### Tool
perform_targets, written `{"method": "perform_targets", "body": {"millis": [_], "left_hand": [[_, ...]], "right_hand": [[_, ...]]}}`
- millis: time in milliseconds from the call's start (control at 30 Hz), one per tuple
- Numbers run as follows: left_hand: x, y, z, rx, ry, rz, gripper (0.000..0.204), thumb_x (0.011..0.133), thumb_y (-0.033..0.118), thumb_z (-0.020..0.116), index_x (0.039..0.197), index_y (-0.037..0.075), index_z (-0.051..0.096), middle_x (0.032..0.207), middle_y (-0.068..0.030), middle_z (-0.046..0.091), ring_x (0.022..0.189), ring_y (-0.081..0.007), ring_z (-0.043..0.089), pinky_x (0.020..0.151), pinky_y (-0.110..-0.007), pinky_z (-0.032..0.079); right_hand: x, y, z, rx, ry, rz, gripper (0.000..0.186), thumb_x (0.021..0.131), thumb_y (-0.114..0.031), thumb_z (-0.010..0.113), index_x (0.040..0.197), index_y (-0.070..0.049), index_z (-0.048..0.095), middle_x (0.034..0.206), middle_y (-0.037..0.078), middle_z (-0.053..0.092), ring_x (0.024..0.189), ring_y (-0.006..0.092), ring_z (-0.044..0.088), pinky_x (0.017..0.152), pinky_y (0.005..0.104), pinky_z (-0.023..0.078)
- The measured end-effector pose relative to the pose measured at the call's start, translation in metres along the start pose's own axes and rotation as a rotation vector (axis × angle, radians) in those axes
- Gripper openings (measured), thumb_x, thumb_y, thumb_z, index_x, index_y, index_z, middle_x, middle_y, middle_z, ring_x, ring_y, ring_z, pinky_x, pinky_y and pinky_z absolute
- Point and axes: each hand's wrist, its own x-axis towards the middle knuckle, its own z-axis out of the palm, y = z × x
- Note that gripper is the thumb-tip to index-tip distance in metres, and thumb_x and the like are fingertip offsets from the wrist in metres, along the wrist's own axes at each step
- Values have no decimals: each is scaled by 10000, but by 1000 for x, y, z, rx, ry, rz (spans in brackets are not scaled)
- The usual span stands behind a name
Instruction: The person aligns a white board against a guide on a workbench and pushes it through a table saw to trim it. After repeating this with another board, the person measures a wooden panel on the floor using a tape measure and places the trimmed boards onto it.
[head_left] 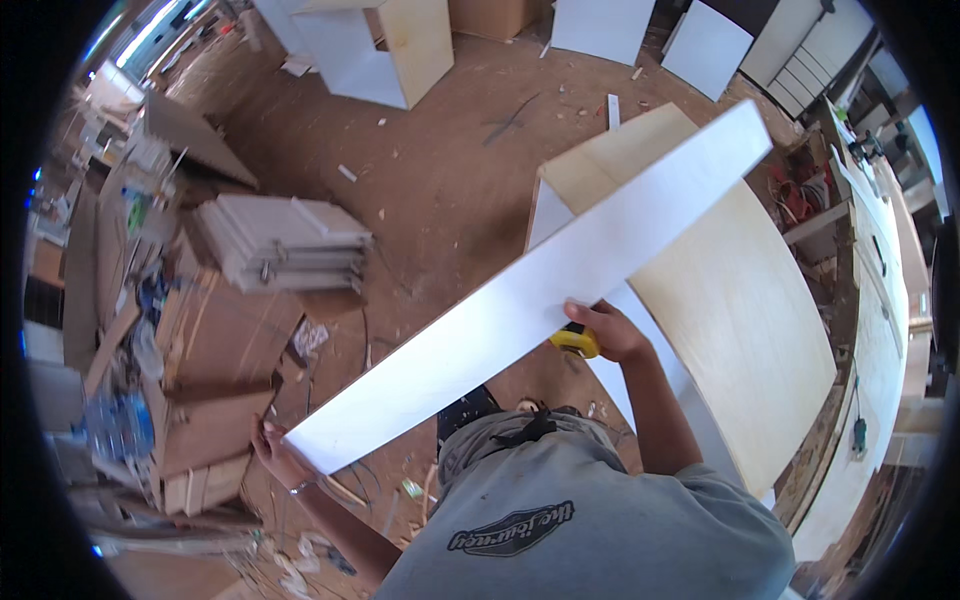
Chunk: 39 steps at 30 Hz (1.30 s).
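Observation:
A long, narrow white board (520, 295) slants across in front of me, its far end raised toward the upper right. My left hand (280, 455) holds the near left end, with fingertips showing past the board's edge and the rest of the grip partly hidden. Around the middle of the near long edge, my right hand (610, 330) is closed, thumb on top of the board. That same hand also holds a yellow and black tape measure (576, 342) just below the edge. The fingers under the board are hidden.
Right of me stands a pale wooden cabinet box (740, 330), partly behind the board. A long workbench (870, 400) runs along the right. Stacked panels (285, 240) and brown boards (225, 350) lie left. Another white cabinet box (420, 50) stands ahead; scraps and cables litter the floor.

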Motion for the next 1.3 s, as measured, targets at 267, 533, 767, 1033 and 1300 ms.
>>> {"method": "perform_targets", "body": {"millis": [267, 533, 767, 1033, 1300], "left_hand": [[265, -32, 316, 332, -293, -114, 255, 988, 261, 638, 1080, 28, 686, 856, -26, 666, 811, -138, 609, 765, -298, 496], [327, 23, 770, 931, -1049, 980, 306, 1002, 317, 608, 1213, 102, 658, 1121, -111, 689, 1084, -261, 625, 1048, -453, 398], [255, -51, 1057, 712, -1512, 1297, 729, 931, 494, 656, 1491, 77, 447, 1487, -212, 442, 1418, -410, 359, 1172, -563, 216], [122, -24, 1321, 382, -1989, 1500, 1024, 736, 622, 792, 1543, 141, 385, 1592, -214, 288, 1477, -420, 261, 1180, -568, 195], [-35, -88, 1541, 348, -2609, 1269, 1018, 642, 493, 896, 1503, 161, 466, 1456, -248, 416, 1345, -409, 432, 1119, -514, 349]], "right_hand": [[205, -91, -45, 250, 486, -9, 529, 955, -336, 695, 1239, 90, 560, 1104, 169, 656, 986, 258, 678, 852, 360, 565], [285, -195, -113, 476, 751, -176, 493, 963, -271, 657, 1304, 60, 527, 1114, 183, 667, 979, 292, 690, 843, 383, 564], [403, -284, -228, 487, 962, -470, 421, 938, -284, 693, 1202, 36, 619, 1060, 111, 686, 929, 207, 672, 830, 347, 535], [501, -419, -347, 346, 1109, -381, 660, 908, -410, 723, 1337, 70, 576, 1281, 173, 646, 1192, 269, 602, 1030, 363, 466], [531, -504, -509, 510, 1385, -263, 557, 892, -344, 700, 1244, 83, 638, 1214, 170, 680, 1130, 265, 631, 1001, 355, 477]]}}
